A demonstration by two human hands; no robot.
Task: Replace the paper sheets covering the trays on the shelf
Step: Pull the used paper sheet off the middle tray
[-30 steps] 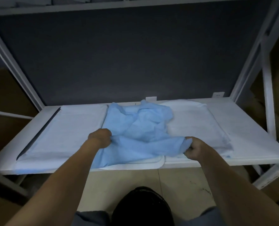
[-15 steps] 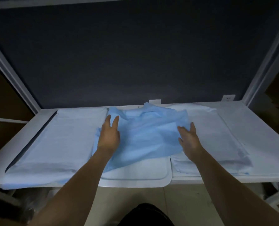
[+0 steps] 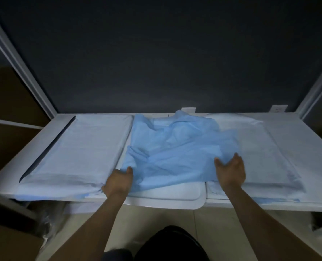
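Atop middle tray (image 3: 175, 195), blue sheet (image 3: 175, 147) lies front-to-back.

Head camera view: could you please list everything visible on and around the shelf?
blue sheet: one, light blue, crumpled over the middle tray
tray: one, white, middle of the shelf, front rim bare
left pale sheet: one, whitish, flat, left of the blue sheet
right pale sheet: one, whitish, flat, on the right
shelf: one, white
back panel: one, dark grey, behind the shelf
left hand: grips the blue sheet's near left edge
right hand: rests on its right edge
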